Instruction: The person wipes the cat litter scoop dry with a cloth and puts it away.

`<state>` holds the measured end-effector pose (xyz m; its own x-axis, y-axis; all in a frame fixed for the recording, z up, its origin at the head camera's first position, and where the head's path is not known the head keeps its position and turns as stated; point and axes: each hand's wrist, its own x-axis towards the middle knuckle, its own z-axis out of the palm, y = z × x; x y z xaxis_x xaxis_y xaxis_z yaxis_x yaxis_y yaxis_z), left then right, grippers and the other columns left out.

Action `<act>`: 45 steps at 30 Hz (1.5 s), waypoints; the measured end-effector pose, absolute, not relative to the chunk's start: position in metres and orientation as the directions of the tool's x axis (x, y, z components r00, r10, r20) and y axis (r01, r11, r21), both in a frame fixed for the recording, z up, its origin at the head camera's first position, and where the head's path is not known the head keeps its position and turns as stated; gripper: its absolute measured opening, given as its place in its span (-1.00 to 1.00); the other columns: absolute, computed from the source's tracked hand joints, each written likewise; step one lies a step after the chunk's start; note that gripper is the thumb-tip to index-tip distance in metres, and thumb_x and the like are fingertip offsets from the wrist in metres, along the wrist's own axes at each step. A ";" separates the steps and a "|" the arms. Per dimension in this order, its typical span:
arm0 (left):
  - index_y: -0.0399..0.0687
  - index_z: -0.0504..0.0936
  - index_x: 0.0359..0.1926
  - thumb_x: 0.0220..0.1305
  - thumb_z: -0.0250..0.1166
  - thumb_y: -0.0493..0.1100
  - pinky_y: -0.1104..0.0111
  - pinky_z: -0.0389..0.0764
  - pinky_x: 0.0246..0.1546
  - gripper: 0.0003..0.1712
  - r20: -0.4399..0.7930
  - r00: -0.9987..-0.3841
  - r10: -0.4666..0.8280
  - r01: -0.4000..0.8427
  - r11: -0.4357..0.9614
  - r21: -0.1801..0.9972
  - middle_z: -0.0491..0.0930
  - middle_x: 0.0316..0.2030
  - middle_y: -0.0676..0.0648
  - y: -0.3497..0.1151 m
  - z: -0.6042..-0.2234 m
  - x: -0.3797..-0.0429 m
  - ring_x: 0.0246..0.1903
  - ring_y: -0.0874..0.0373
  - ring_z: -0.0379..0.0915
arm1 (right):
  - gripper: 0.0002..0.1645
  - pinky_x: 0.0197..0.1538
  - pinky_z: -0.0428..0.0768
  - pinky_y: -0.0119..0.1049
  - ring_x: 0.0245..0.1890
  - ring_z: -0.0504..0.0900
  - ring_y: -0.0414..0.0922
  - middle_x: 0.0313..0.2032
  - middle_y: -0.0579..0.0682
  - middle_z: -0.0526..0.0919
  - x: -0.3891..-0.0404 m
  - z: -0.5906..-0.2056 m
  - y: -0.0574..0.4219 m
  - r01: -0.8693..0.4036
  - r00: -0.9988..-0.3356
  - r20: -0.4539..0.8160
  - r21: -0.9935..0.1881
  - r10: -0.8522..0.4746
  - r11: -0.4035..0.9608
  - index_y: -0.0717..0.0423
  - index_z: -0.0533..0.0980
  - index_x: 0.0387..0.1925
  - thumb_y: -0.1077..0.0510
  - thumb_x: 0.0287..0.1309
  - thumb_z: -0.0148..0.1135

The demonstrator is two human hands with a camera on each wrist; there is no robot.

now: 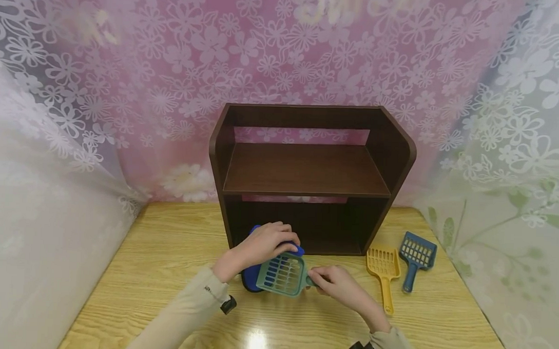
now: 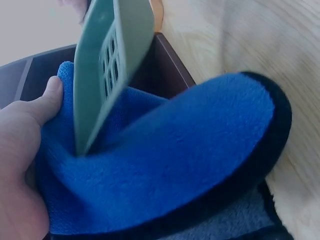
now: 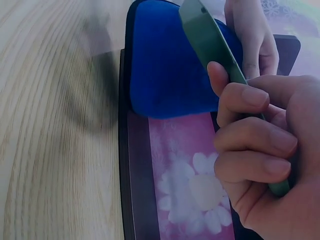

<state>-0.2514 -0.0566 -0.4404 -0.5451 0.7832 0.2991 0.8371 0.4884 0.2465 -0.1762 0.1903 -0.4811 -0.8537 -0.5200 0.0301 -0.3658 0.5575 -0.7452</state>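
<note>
My right hand (image 1: 339, 285) grips the handle of a green slotted litter scoop (image 1: 299, 278), its fingers curled round it in the right wrist view. My left hand (image 1: 270, 241) holds a blue plush cloth with a dark edge (image 2: 175, 150). In the left wrist view the thumb lies along the cloth, and the scoop's front edge presses into a fold of it. From the head, the blue cloth (image 1: 251, 277) shows behind and left of the scoop. Part of the cloth is hidden beneath the left hand.
A dark brown two-tier shelf (image 1: 307, 168) stands just behind the hands on the wooden table (image 1: 165, 273). To the right lie a yellow slotted scoop (image 1: 383, 270) and a dark blue slotted scoop (image 1: 415, 256). Floral curtains (image 1: 181, 89) hang at the back and sides.
</note>
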 end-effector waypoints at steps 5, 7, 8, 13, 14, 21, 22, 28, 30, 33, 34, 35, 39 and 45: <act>0.20 0.69 -0.04 0.50 0.16 0.05 0.42 0.45 -0.12 -0.79 0.279 -0.512 0.812 0.859 0.479 0.180 0.56 -0.21 0.19 -0.047 -0.441 -0.250 -0.23 0.29 0.39 | -0.46 -0.51 0.31 -0.43 -0.71 0.23 -0.38 -0.69 -0.28 0.31 -0.177 -0.483 0.186 -0.389 -0.849 0.045 -0.727 -0.527 0.565 -0.01 0.43 -0.58 -0.08 0.58 -0.05; 0.22 0.69 -0.02 0.51 0.14 0.06 0.41 0.44 -0.12 -0.77 0.262 -0.507 0.821 0.862 0.483 0.154 0.55 -0.21 0.20 -0.047 -0.442 -0.250 -0.22 0.29 0.38 | -0.45 -0.52 0.30 -0.43 -0.72 0.21 -0.38 -0.70 -0.28 0.30 -0.177 -0.484 0.185 -0.389 -0.850 0.042 -0.723 -0.526 0.571 -0.02 0.41 -0.60 -0.09 0.58 -0.06; 0.22 0.69 -0.02 0.51 0.14 0.06 0.40 0.44 -0.12 -0.77 0.254 -0.510 0.822 0.860 0.488 0.149 0.55 -0.21 0.20 -0.047 -0.442 -0.250 -0.22 0.29 0.38 | -0.44 -0.52 0.29 -0.44 -0.72 0.20 -0.38 -0.70 -0.29 0.30 -0.177 -0.485 0.185 -0.390 -0.850 0.042 -0.720 -0.524 0.575 -0.03 0.40 -0.60 -0.11 0.58 -0.07; 0.23 0.71 -0.03 0.52 0.13 0.06 0.36 0.45 -0.12 -0.76 0.241 -0.545 0.803 0.838 0.517 0.174 0.55 -0.23 0.20 -0.058 -0.443 -0.253 -0.23 0.29 0.36 | -0.42 -0.54 0.26 -0.45 -0.73 0.16 -0.37 -0.71 -0.29 0.27 -0.176 -0.484 0.187 -0.358 -0.866 0.027 -0.731 -0.500 0.581 -0.01 0.49 -0.56 -0.17 0.58 -0.09; 0.24 0.71 -0.03 0.52 0.13 0.06 0.36 0.45 -0.11 -0.77 0.242 -0.553 0.797 0.833 0.522 0.183 0.55 -0.23 0.20 -0.061 -0.443 -0.254 -0.23 0.29 0.36 | -0.42 -0.54 0.26 -0.45 -0.73 0.16 -0.37 -0.72 -0.29 0.27 -0.176 -0.484 0.188 -0.355 -0.870 0.029 -0.730 -0.493 0.584 -0.02 0.52 -0.54 -0.17 0.58 -0.09; 0.22 0.70 0.00 0.53 0.12 0.06 0.29 0.49 -0.05 -0.75 0.247 -0.597 0.763 0.801 0.555 0.223 0.59 -0.17 0.18 -0.082 -0.444 -0.256 -0.20 0.27 0.41 | -0.54 -0.54 0.26 -0.42 -0.72 0.17 -0.36 -0.71 -0.26 0.29 -0.175 -0.483 0.198 -0.332 -0.881 0.026 -0.745 -0.473 0.578 -0.14 0.61 -0.40 -0.16 0.57 -0.06; 0.21 0.70 0.01 0.53 0.12 0.05 0.28 0.49 -0.05 -0.75 0.247 -0.604 0.758 0.796 0.561 0.227 0.60 -0.17 0.17 -0.084 -0.444 -0.256 -0.20 0.26 0.42 | -0.55 -0.54 0.26 -0.42 -0.72 0.16 -0.36 -0.71 -0.26 0.28 -0.175 -0.483 0.198 -0.334 -0.879 0.026 -0.747 -0.476 0.575 -0.16 0.60 -0.41 -0.15 0.57 -0.06; 0.15 0.69 0.02 0.54 0.12 0.01 0.29 0.51 -0.12 -0.75 0.295 -0.674 0.677 0.738 0.618 0.271 0.60 -0.18 0.13 -0.096 -0.447 -0.254 -0.23 0.22 0.43 | -0.51 -0.56 0.26 -0.42 -0.73 0.16 -0.35 -0.70 -0.22 0.30 -0.175 -0.484 0.203 -0.282 -0.887 0.008 -0.802 -0.462 0.527 -0.03 0.60 -0.40 -0.14 0.58 -0.07; 0.14 0.69 0.01 0.54 0.12 0.00 0.31 0.50 -0.17 -0.76 0.326 -0.704 0.631 0.710 0.637 0.302 0.60 -0.20 0.12 -0.100 -0.448 -0.253 -0.25 0.22 0.41 | -0.50 -0.57 0.26 -0.42 -0.73 0.16 -0.34 -0.69 -0.20 0.32 -0.175 -0.485 0.205 -0.257 -0.892 0.004 -0.827 -0.452 0.500 0.04 0.60 -0.35 -0.12 0.59 -0.10; 0.15 0.68 0.01 0.54 0.13 -0.02 0.31 0.51 -0.19 -0.78 0.349 -0.741 0.573 0.671 0.642 0.370 0.60 -0.22 0.13 -0.104 -0.450 -0.250 -0.24 0.23 0.43 | -0.50 -0.59 0.24 -0.43 -0.72 0.15 -0.35 -0.66 -0.17 0.33 -0.175 -0.488 0.208 -0.218 -0.903 0.005 -0.867 -0.430 0.447 0.15 0.57 -0.27 -0.06 0.62 -0.15; 0.15 0.68 0.01 0.54 0.13 -0.01 0.30 0.52 -0.18 -0.78 0.350 -0.748 0.564 0.664 0.639 0.388 0.59 -0.22 0.14 -0.106 -0.450 -0.249 -0.23 0.23 0.43 | -0.50 -0.61 0.23 -0.44 -0.72 0.15 -0.35 -0.65 -0.16 0.33 -0.175 -0.489 0.210 -0.201 -0.906 0.006 -0.886 -0.423 0.419 0.21 0.57 -0.22 -0.03 0.63 -0.16; 0.16 0.68 0.02 0.54 0.13 -0.01 0.28 0.53 -0.16 -0.77 0.343 -0.756 0.558 0.655 0.635 0.409 0.59 -0.21 0.14 -0.107 -0.450 -0.247 -0.22 0.23 0.45 | -0.49 -0.62 0.21 -0.45 -0.73 0.14 -0.35 -0.63 -0.14 0.33 -0.175 -0.489 0.211 -0.181 -0.908 0.004 -0.905 -0.419 0.384 0.28 0.56 -0.16 -0.01 0.64 -0.18; 0.14 0.67 0.03 0.56 0.11 0.01 0.22 0.57 -0.06 -0.75 0.335 -0.778 0.532 0.628 0.626 0.462 0.62 -0.15 0.12 -0.109 -0.449 -0.241 -0.11 0.19 0.51 | -0.40 -0.66 0.16 -0.50 -0.74 0.14 -0.36 -0.58 -0.11 0.35 -0.174 -0.485 0.215 -0.081 -0.920 -0.032 -0.960 -0.391 0.268 0.48 0.49 0.00 -0.02 0.65 -0.22; 0.13 0.67 0.01 0.55 0.11 0.02 0.20 0.58 -0.02 -0.75 0.352 -0.807 0.475 0.591 0.640 0.491 0.63 -0.13 0.11 -0.109 -0.449 -0.234 -0.07 0.17 0.53 | -0.37 -0.64 0.22 -0.49 -0.72 0.22 -0.35 -0.49 -0.07 0.46 -0.171 -0.471 0.216 0.039 -0.930 -0.127 -0.967 -0.344 0.251 0.39 0.48 0.13 -0.12 0.63 -0.20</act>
<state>-0.2342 -0.1088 -0.4487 -0.8069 0.4745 0.3518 0.5907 0.6401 0.4913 -0.1705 0.2165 -0.4712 -0.9302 -0.3445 -0.1268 0.0390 0.2507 -0.9673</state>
